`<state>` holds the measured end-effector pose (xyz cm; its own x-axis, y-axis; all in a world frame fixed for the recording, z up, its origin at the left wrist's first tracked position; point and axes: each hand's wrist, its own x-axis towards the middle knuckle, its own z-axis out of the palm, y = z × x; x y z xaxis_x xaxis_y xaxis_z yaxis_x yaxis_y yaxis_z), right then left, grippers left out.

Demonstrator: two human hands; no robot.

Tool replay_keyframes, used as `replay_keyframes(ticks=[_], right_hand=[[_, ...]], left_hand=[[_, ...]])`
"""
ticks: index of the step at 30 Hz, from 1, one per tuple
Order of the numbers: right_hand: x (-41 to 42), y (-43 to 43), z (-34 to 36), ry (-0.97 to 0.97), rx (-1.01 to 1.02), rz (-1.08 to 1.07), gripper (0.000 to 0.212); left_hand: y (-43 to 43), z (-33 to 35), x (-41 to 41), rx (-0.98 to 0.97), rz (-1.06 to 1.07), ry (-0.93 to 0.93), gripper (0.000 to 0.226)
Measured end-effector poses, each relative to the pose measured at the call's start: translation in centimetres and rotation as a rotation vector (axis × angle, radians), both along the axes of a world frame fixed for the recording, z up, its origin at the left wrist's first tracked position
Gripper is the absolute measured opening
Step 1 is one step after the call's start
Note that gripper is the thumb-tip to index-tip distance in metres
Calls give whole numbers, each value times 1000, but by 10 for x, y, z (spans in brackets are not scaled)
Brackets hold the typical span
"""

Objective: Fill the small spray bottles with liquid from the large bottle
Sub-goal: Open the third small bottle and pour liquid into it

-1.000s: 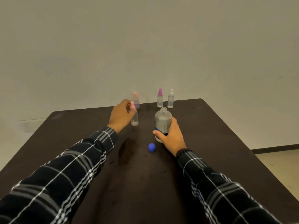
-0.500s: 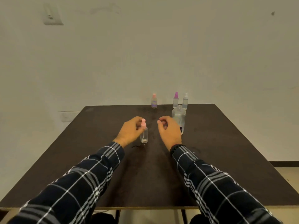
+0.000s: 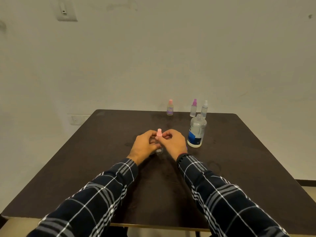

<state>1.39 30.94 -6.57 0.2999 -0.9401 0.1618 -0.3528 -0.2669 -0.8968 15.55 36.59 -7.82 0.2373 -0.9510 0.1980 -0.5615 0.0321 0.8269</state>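
A small clear spray bottle with a pink cap (image 3: 159, 134) stands at the middle of the dark table (image 3: 239, 159). My left hand (image 3: 144, 146) wraps its body and my right hand (image 3: 173, 142) pinches its pink top. The large clear bottle with a blue label (image 3: 196, 130) stands uncapped just right of my right hand, untouched. Three more small spray bottles stand at the far edge: one pink-capped (image 3: 170, 107), one purple-capped (image 3: 193, 108) and one white-capped (image 3: 204, 109). The blue cap is hidden.
A pale wall rises behind the table, with a switch plate (image 3: 65, 11) high up and a socket (image 3: 77, 119) low at the left. Floor shows past the table's right edge.
My right hand let go of the large bottle and moved left onto the small bottle's pink top. The left hand drew the small bottle toward me. The head tilted up.
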Motion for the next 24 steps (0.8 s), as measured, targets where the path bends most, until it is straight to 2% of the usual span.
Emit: replay_keyframes(ticks=[5,11,13,15,17,20,22,24], right_hand=[[0,-1,-6,-3,-51,17,20],[3,-3,-1,133,-108,83,27],[4,-3,-1,93,-63,131,32],[5,-2,-3,33,3,151,45],[8,-1,-3,-23,59,94,55],[10,-2,-8,-45,6,-4,35],[7,-1,-9,-32,-43,45,22],[2,0,-8,-17,-60,162,32]], left_hand=[[2,-1,-5,-51,30,150,50],[-4,-3,2,-6,45,125,36],[-3,-3,4,-8,41,105,32],[-1,-2,2,-10,45,46,29],[0,-2,-1,-19,59,8,29],[1,-4,-2,-22,51,83,28],[0,-4,-1,-21,45,103,29],[0,-3,-1,-15,41,107,30]])
